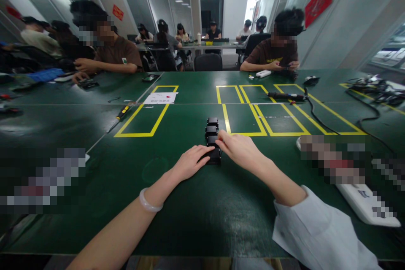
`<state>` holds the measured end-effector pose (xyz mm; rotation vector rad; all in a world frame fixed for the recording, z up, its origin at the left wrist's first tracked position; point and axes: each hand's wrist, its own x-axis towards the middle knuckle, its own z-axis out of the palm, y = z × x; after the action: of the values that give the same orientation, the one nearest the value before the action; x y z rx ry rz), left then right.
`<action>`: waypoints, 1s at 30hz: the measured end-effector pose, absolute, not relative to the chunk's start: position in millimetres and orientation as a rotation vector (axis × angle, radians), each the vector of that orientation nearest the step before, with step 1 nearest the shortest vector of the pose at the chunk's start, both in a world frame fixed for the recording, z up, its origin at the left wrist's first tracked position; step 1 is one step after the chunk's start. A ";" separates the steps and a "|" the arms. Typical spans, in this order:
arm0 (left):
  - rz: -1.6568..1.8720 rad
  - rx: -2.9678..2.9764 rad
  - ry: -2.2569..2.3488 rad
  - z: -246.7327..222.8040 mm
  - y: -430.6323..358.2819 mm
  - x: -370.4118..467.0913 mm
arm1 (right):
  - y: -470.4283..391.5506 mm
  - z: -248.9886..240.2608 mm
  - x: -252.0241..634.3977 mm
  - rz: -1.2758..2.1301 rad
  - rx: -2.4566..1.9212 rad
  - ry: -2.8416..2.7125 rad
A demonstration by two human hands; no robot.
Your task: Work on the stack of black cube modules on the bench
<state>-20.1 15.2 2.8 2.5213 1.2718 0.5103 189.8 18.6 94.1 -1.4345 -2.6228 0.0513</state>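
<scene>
Basically, four small black blocks [212,131] stand in a line on the table [190,236], roughly midway between its left and right edges and set in from the near edge. Line runs away from the near edge.

Left hand [193,161]: fingers stretched, tips over the nearest block, thumb at its left side; can't tell if it grips. Right hand [238,148]: fingers bent and drawn narrow at the right side of the line, by the two nearest blocks; can't tell if anything is pinched.

Handling, my guess: rigid, light, smooth casing, probably slides easily on the glossy top. Likely tolerates a firm pinch, but small bits stick out at the sides, so go easy there. Best hold: thumb and finger across opposite sides. Spacing is tight, so a nudge to one could shift its neighbour.

Around: yellow tape outlines [136,135] lie flat, no obstacle. Paper sheet [163,98] and screwdriver [123,112] sit toward the left edge, black tool [286,96] and its cable [319,120] toward the right. White bar [354,200], partly blurred, lies nearer the right edge, beside the right forearm. Only the hands themselves crowd the blocks.
</scene>
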 end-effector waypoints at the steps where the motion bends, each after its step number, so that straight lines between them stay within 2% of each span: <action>1: 0.510 2.520 1.271 3.2 15.0 -20.1 | 19.1 93.4 189.9 0.046 -1.442 -2.627; 30: 0.527 2.506 1.264 2.4 14.9 -20.3 | 17.0 95.4 190.5 0.077 -1.448 -2.621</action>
<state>-20.3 14.9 2.4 2.5058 1.2640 0.5266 190.5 17.0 95.4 -1.4483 -2.6205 0.0767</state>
